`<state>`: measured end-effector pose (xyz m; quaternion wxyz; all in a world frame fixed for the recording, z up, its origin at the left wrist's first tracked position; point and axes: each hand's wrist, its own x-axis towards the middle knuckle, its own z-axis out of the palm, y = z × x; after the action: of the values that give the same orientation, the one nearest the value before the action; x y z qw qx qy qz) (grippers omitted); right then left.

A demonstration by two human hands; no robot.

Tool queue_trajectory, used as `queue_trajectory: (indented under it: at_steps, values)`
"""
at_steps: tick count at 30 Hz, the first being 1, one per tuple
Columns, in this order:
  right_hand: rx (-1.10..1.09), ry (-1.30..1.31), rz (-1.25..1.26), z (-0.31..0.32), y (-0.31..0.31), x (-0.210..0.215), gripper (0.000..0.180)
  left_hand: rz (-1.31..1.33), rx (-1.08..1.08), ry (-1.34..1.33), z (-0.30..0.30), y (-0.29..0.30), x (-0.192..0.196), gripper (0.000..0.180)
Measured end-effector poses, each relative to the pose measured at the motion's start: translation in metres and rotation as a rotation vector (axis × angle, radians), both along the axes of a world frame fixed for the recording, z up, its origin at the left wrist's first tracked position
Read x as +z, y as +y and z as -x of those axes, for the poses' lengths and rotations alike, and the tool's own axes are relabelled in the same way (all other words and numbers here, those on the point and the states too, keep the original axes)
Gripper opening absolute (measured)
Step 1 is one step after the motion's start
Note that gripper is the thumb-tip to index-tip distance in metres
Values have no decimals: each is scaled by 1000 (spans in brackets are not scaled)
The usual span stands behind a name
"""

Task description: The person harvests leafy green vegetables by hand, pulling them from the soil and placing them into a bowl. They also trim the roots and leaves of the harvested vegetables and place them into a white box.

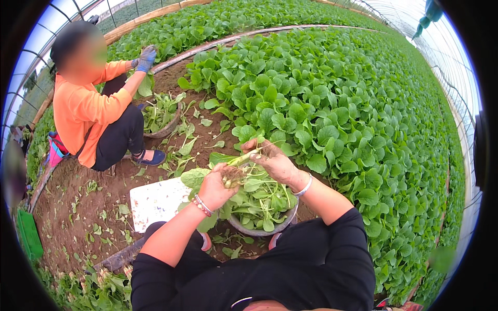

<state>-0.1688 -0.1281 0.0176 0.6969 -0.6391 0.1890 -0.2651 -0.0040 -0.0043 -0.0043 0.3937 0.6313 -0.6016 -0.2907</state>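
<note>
Crouched at the edge of a greenhouse vegetable bed (332, 103), a person works a freshly pulled leafy green plant (236, 166) between two bare, soil-stained hands. Left hand (217, 185), a beaded bracelet at its wrist, is closed around the plant's root end, where a clump of pale, earthy roots shows above the fingers. Right hand (272, 158), with a silver bangle at the wrist, pinches the pale stalk higher up, near its broad leaves. Both hold the plant directly above a round basin (270, 229) heaped with cut greens, which sits on bare soil between the person's knees. Just left of the basin lies a white board (155, 203), amid loose leaves scattered over the earth. Beyond it, a second person in an orange top (80, 111) squats beside another basin of greens (163, 119), one blue-gloved hand (146, 58) raised toward the plants. Dense rows of green leaves fill the bed to the right, under the arched plastic roof.
</note>
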Motion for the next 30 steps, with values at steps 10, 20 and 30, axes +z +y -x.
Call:
queue_trajectory:
  at_steps: [10,20,30]
  values:
    - [-265,731,1062,49,-38,-24,54,-96,59,106,-1,-2,-2,36]
    - [-147,206,717,23,-8,9,19,-117,-86,495,12,-12,-7,68]
    - [-40,183,738,17,12,-27,23,-56,-54,679,37,-20,0,62]
